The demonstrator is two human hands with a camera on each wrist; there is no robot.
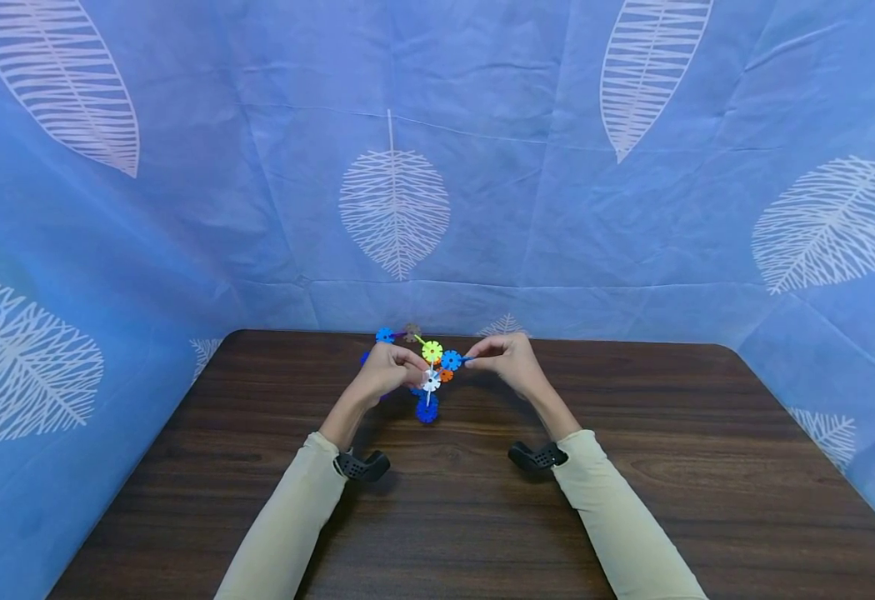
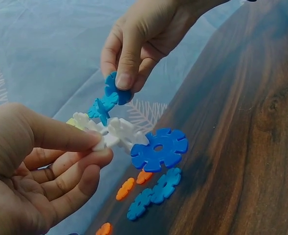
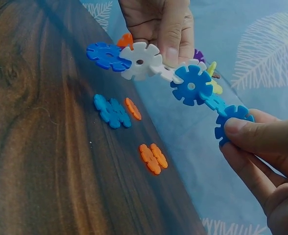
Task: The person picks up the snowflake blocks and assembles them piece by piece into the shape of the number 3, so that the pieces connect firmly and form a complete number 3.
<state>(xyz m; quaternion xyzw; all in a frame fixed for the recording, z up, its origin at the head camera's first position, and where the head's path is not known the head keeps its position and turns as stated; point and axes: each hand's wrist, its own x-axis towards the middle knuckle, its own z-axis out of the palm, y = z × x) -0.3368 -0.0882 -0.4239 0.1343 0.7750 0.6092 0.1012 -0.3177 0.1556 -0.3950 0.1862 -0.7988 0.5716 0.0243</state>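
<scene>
Near the far edge of the table, both hands hold one chain of slotted flower-shaped plastic discs. My left hand pinches a white disc of the chain between thumb and forefinger. At the chain's other end, my right hand grips a blue disc by thumb and fingertips. More blue discs link that piece to the white ones. A dark blue disc is slotted onto the white part. A yellow disc and a brown disc also belong to the chain. The left hand partly hides it.
Loose blue discs and orange discs lie on the dark wooden table below the chain. A blue cloth with white leaf prints hangs behind the table. Each wrist wears a black band.
</scene>
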